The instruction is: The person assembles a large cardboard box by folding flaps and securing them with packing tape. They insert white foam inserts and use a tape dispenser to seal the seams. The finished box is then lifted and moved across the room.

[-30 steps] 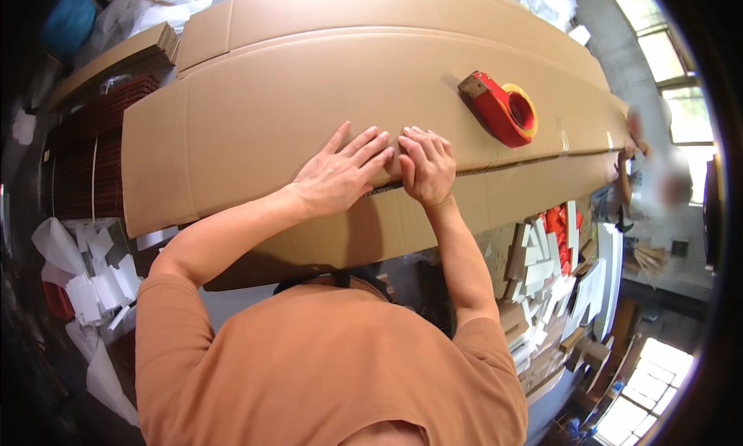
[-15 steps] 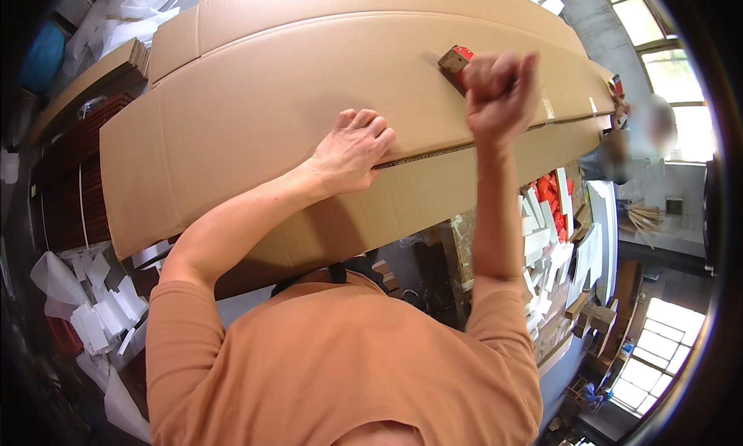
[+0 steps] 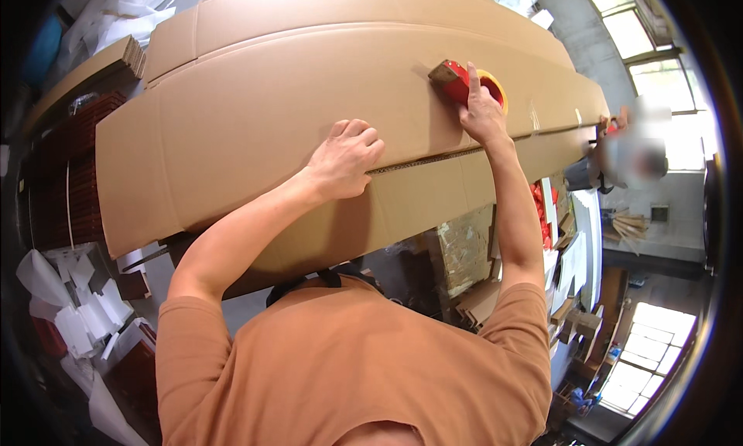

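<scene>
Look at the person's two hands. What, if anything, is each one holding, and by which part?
The right hand grips the red tape dispenser from its near end. The left hand holds nothing; it presses flat on the cardboard box beside the flap seam.

Red tape dispenser (image 3: pixel 464 82) partly covered by the right hand (image 3: pixel 484 117), its grip hidden, person at the right edge (image 3: pixel 631 156) blurred, white scraps (image 3: pixel 70 314) at lower left cut off by the dark rim

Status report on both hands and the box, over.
Left hand flat on cardboard box by the flap seam. Right hand gripping red tape dispenser. Nothing in the way.
</scene>
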Tool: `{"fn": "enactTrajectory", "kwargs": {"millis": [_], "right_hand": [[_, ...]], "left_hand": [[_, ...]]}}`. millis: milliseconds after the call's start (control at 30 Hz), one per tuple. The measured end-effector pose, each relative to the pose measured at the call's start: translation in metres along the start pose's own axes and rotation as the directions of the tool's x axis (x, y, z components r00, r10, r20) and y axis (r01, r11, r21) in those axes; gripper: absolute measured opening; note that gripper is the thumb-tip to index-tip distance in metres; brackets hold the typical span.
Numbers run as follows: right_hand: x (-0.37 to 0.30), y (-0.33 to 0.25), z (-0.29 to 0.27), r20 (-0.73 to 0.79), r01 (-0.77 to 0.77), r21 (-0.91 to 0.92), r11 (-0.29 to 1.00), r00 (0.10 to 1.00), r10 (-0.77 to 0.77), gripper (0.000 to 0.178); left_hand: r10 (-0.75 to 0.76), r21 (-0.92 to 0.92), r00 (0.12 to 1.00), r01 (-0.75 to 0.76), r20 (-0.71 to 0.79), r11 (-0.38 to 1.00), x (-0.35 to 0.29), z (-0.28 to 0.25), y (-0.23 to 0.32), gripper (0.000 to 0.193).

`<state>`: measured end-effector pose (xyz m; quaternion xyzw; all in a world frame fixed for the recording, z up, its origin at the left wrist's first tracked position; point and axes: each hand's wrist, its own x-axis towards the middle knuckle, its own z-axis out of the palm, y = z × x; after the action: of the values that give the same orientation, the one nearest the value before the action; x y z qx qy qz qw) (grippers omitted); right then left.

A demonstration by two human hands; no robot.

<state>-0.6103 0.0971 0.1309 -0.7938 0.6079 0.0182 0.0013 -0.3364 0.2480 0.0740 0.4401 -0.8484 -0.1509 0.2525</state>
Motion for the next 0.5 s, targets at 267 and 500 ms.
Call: {"fn": "enactTrajectory", "kwargs": {"millis": [267, 500], "right_hand": [[-0.035, -0.046, -0.084, 0.123, -0.112, 0.869, 0.482, 0.992, 0.009, 0.045], [-0.042, -0.118, -0.076, 0.624, -0.435, 0.577, 0.691, 0.781, -0.030, 0.057]], "left_hand": [[0.030, 0.015, 0.999, -0.030, -0.021, 0.999, -0.002, 0.007, -0.008, 0.030], [0.105, 0.080, 0.992, -0.099, -0.073, 0.992, -0.003, 0.012, -0.005, 0.026]]}}
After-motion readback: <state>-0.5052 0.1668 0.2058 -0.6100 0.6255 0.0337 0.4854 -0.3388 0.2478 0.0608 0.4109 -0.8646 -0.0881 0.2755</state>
